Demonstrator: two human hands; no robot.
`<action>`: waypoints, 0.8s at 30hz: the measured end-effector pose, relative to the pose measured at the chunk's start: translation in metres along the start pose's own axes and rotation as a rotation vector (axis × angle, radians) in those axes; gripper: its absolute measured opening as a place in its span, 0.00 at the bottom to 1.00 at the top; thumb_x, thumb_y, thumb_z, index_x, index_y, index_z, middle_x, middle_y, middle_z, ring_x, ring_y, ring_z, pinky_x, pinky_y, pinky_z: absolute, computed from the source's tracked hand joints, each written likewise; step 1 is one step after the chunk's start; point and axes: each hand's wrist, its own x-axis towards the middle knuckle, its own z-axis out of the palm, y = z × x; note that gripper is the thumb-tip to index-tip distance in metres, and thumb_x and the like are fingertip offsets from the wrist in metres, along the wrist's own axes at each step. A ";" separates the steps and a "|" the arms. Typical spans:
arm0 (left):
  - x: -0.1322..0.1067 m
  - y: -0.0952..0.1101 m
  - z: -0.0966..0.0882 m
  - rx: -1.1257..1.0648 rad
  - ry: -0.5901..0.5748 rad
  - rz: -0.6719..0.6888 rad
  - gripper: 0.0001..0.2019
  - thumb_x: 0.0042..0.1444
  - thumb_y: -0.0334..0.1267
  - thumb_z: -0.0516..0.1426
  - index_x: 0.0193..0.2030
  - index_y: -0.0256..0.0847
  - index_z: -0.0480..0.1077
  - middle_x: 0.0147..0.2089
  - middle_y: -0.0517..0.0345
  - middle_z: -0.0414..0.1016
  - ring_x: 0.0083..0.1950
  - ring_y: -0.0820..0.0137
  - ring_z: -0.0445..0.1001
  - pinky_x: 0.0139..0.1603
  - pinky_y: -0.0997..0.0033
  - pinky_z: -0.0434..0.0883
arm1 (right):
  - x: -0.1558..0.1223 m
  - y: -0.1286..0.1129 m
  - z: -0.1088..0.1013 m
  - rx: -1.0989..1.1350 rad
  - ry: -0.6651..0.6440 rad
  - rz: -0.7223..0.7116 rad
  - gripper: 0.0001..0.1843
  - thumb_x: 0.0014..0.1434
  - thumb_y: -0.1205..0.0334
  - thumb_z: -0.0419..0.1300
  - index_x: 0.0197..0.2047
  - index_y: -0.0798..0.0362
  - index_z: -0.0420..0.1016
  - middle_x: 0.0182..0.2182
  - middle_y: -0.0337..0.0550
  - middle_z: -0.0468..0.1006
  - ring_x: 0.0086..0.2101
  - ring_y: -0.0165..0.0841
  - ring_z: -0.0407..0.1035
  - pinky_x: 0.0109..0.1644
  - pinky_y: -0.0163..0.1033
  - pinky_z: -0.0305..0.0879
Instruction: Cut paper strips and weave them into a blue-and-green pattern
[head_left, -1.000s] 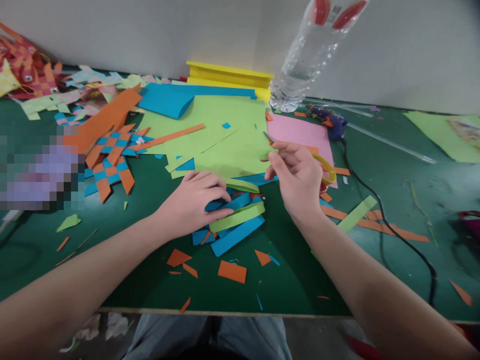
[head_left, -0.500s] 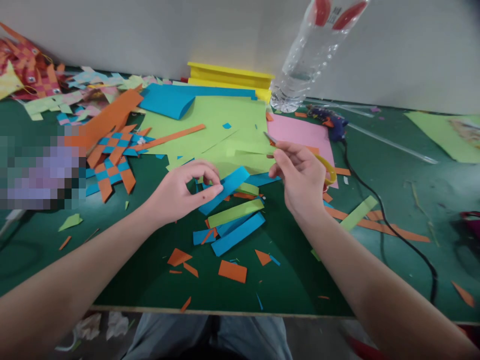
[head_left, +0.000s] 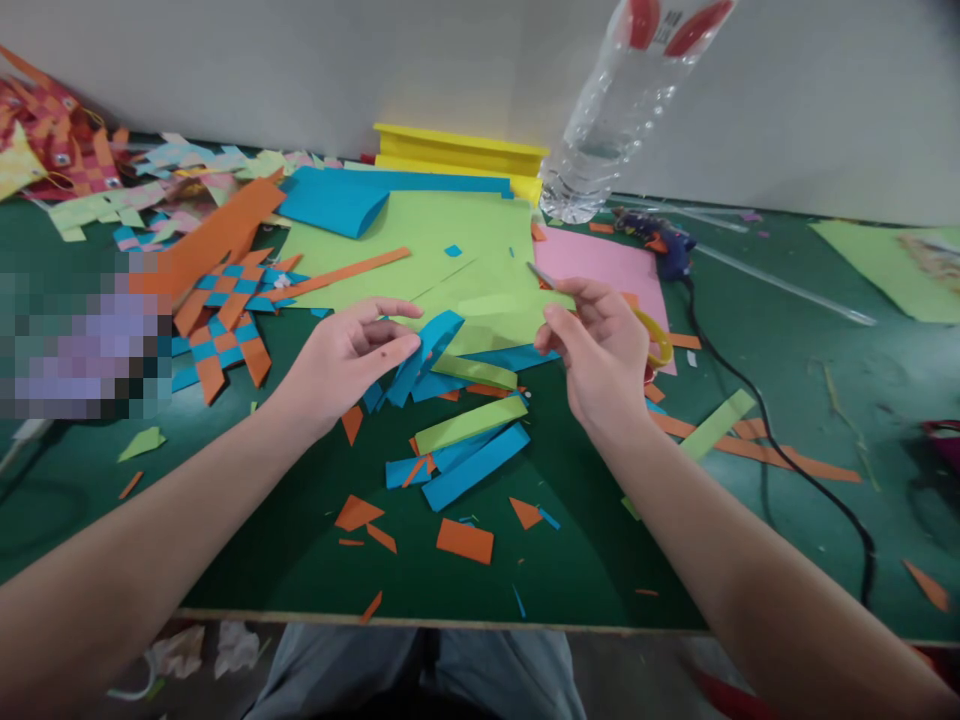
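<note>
My left hand (head_left: 341, 360) pinches the end of a bent blue paper strip (head_left: 427, 345) and holds it a little above the green table (head_left: 600, 540). My right hand (head_left: 600, 350) is closed around yellow-handled scissors (head_left: 651, 335), whose metal blades (head_left: 538, 275) point up and left over the green sheet. Below the hands lies a loose pile of blue and green strips (head_left: 469, 440) with orange offcuts (head_left: 465, 542) scattered in front.
Large green (head_left: 420, 250), blue (head_left: 337, 200) and pink (head_left: 600, 265) sheets lie behind the hands. A woven orange-and-blue piece (head_left: 221, 330) sits at left. A plastic bottle (head_left: 600, 130), a glue gun (head_left: 664, 245) and its black cord (head_left: 787, 470) are at right.
My left hand went from pressing the strip pile flat to lifting one blue strip up and turning it. My right hand with the scissors stayed almost in place.
</note>
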 end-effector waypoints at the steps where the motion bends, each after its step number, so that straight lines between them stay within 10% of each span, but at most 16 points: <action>1: 0.001 -0.002 -0.001 -0.018 -0.002 0.004 0.17 0.57 0.44 0.62 0.52 0.42 0.73 0.35 0.58 0.80 0.32 0.71 0.77 0.34 0.73 0.73 | 0.000 0.000 0.000 0.005 0.003 0.011 0.12 0.54 0.59 0.66 0.41 0.46 0.70 0.39 0.39 0.76 0.22 0.24 0.68 0.27 0.38 0.68; 24: 0.009 0.010 0.002 -0.768 0.126 -0.220 0.06 0.55 0.28 0.60 0.39 0.40 0.71 0.30 0.65 0.71 0.38 0.73 0.76 0.60 0.56 0.72 | 0.000 0.006 -0.001 0.032 -0.003 -0.011 0.08 0.56 0.56 0.68 0.35 0.50 0.79 0.20 0.31 0.75 0.20 0.26 0.72 0.25 0.34 0.72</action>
